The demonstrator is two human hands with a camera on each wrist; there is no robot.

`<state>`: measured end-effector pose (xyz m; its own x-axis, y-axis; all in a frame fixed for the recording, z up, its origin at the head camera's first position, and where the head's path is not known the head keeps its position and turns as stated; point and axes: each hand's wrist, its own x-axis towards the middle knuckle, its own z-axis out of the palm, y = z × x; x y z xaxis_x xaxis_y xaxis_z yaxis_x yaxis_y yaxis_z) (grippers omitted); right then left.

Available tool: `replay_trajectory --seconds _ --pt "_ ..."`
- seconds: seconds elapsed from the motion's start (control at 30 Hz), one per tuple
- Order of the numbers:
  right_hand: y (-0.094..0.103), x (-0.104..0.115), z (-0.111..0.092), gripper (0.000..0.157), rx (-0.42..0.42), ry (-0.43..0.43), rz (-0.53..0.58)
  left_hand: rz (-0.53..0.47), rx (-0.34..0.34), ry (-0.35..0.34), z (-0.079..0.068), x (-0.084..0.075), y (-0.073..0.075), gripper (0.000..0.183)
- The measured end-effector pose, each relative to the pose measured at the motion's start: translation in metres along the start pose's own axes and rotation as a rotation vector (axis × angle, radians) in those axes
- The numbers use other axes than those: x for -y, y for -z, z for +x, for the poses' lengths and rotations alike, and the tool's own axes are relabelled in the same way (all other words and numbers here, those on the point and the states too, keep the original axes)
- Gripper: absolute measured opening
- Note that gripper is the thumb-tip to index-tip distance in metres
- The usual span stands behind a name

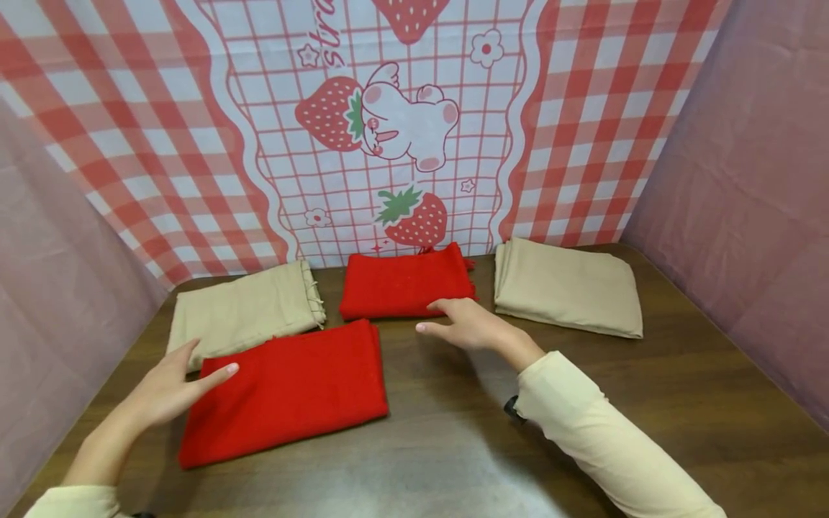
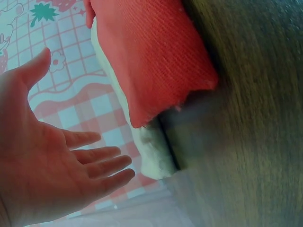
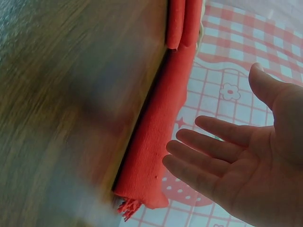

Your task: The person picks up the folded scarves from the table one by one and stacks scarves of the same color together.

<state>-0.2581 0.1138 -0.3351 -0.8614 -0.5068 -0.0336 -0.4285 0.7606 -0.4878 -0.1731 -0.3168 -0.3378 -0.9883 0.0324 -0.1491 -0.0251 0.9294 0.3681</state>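
Observation:
In the head view a folded red cloth (image 1: 291, 392) lies at the front left, overlapping a folded beige cloth with a fringed edge (image 1: 246, 309). My left hand (image 1: 162, 385) is over the left end of that front red cloth, thumb and fingers spread; the left wrist view shows the palm (image 2: 52, 156) with nothing in it. At the back middle lies a smaller folded red cloth (image 1: 401, 284) with fringe on its right side. My right hand (image 1: 473, 325) is near its front right corner, and its fingers (image 3: 208, 144) are extended and hold nothing in the right wrist view.
Another folded beige cloth (image 1: 566, 288) lies at the back right of the brown wooden table (image 1: 648, 403). Behind the table hangs a strawberry-print checked curtain (image 1: 414, 129). Pink fabric (image 1: 745, 180) hangs along the sides.

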Motion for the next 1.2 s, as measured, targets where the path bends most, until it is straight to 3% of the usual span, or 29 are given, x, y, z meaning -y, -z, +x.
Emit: replay_trajectory --seconds 1.0,1.2 --pt "-0.008 0.011 0.003 0.057 0.027 0.004 0.018 0.021 0.041 0.086 -0.001 0.012 0.004 0.099" --pt "-0.009 0.013 0.005 0.058 0.053 0.011 0.033 -0.001 0.082 0.116 -0.002 0.015 0.005 0.099"
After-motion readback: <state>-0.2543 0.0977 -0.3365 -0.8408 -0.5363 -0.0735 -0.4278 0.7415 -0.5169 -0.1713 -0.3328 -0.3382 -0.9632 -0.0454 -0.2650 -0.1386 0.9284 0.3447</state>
